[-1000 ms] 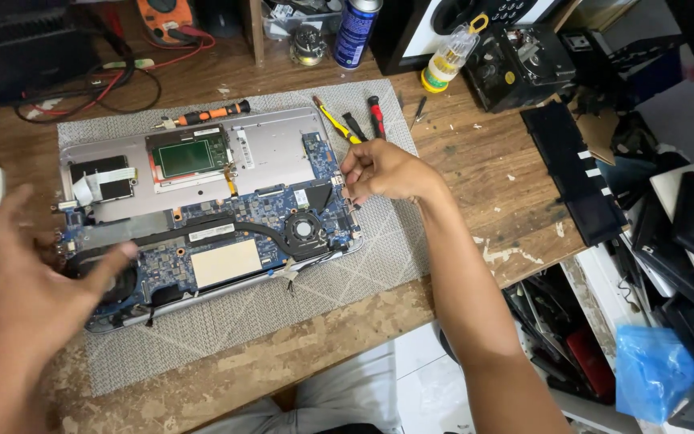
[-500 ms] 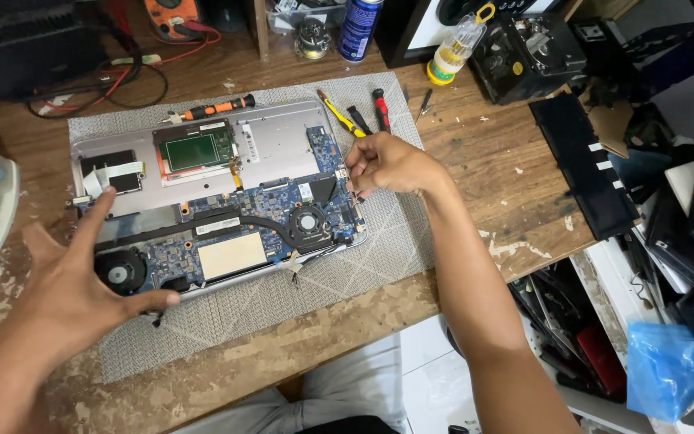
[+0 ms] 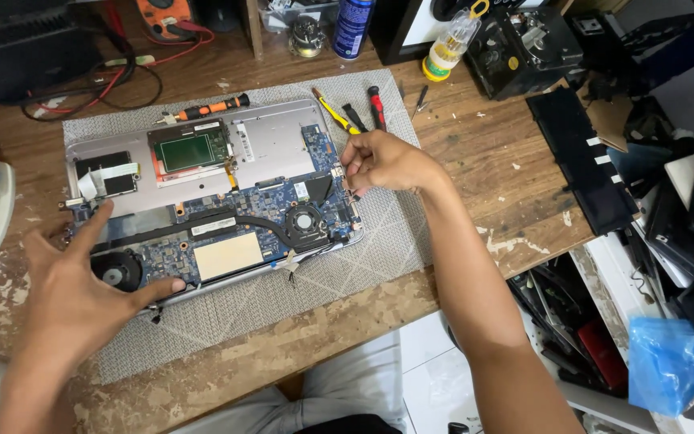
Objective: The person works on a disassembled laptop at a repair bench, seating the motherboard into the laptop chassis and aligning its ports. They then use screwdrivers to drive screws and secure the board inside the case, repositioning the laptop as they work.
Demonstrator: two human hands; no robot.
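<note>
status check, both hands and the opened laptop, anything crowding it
Left hand spread, fingertips on the laptop's front-left corner. Right hand pinching at its right edge, grip contents too small to tell. Screwdrivers lie just behind the right hand.

I see a blue circuit board (image 3: 226, 233) in the silver laptop shell (image 3: 279, 145), a grey woven mat (image 3: 387, 257), an orange-handled screwdriver (image 3: 210, 107), and a scuffed brown wooden bench (image 3: 483, 161)

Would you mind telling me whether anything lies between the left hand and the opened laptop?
Nothing visible does: the left hand already rests spread on the opened laptop, fingertips beside its left fan.
</note>
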